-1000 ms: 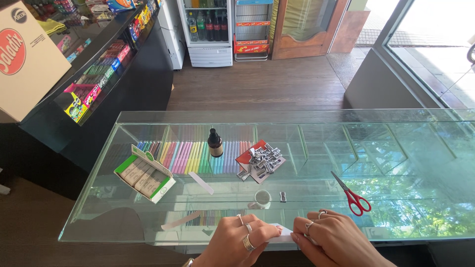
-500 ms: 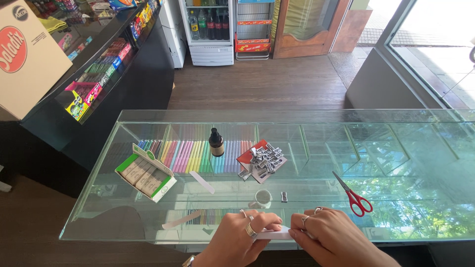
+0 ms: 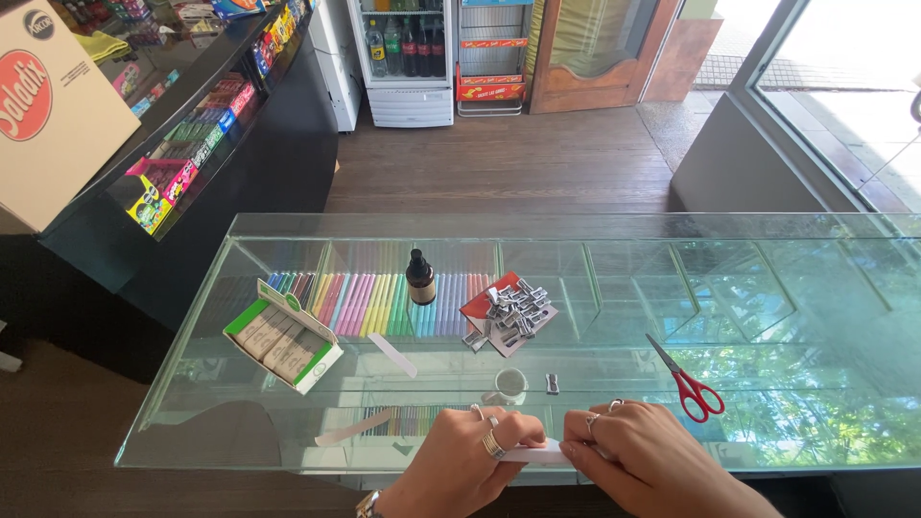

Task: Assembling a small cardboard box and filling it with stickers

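Both my hands pinch one white paper strip (image 3: pixel 533 453) at the near counter edge. Its long axis runs left-right: left hand (image 3: pixel 470 459) grips the left end, right hand (image 3: pixel 641 456) the right.

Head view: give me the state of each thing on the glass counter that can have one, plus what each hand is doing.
Left hand: pinching the white paper strip.
Right hand: pinching the same strip's other end.
Red-handled scissors: lying flat, blades shut.
Green and white box: lid open, filled.
Dark dropper bottle: upright, capped.
Pile of metal clips: heaped on a red card.
Small tape roll: lying flat.
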